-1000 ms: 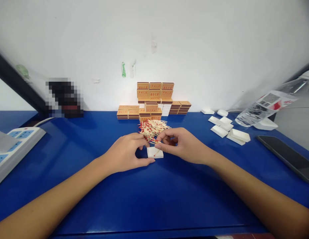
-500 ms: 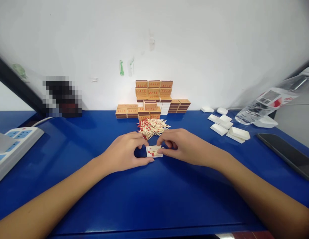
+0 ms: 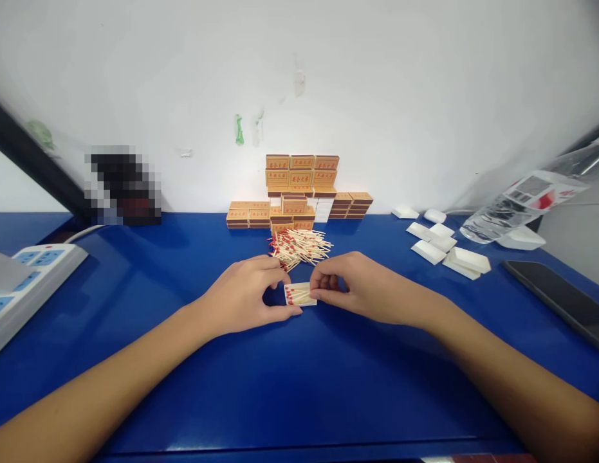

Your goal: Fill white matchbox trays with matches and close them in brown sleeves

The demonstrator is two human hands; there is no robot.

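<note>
On the tabletop [image 3: 299, 386], our left hand [image 3: 246, 292] keeps its thumb and fingers spread about the left end of the white tray [image 3: 297, 284], where matches [image 3: 295, 296] lie, heads leftward. Our right hand [image 3: 354, 283] curls its fingers at the right end; we cannot tell whether they pinch any matches. Just beyond sits a match pile [image 3: 304, 244].

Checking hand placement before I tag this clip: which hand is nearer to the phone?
Right. The right hand is left of the phone, at the right end of the tray; the left hand, at its left end, is farther away.
</note>
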